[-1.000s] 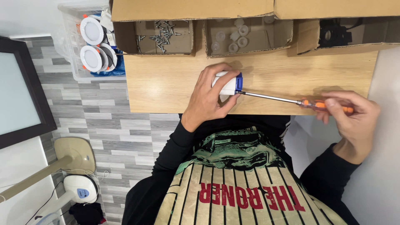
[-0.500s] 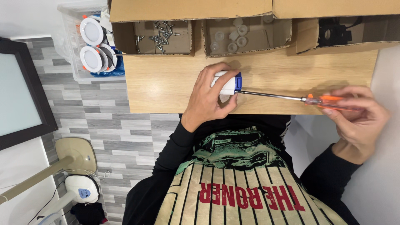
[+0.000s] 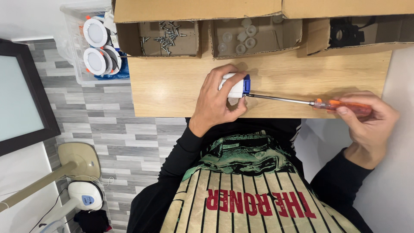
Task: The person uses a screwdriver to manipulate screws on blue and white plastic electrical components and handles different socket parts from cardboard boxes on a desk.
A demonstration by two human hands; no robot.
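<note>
At nine o'clock of the wooden bench (image 3: 172,92) stands a clear plastic bin (image 3: 82,64) of round white lamp fittings (image 3: 95,60). Along the bench's twelve o'clock edge sit three open cardboard boxes: one with loose screws (image 3: 166,36), the next with small clear caps (image 3: 241,41), the last with black parts (image 3: 345,34). At bench centre the left hand (image 3: 215,103) has its grip closed around a small white block with a blue end (image 3: 236,86), pressing it to the bench. From the blue end a steel shaft runs toward three o'clock to an orange-handled screwdriver (image 3: 340,105), its tip touching the block. The right hand (image 3: 371,123), past the bench's three o'clock edge, grips that handle in its fingers.
</note>
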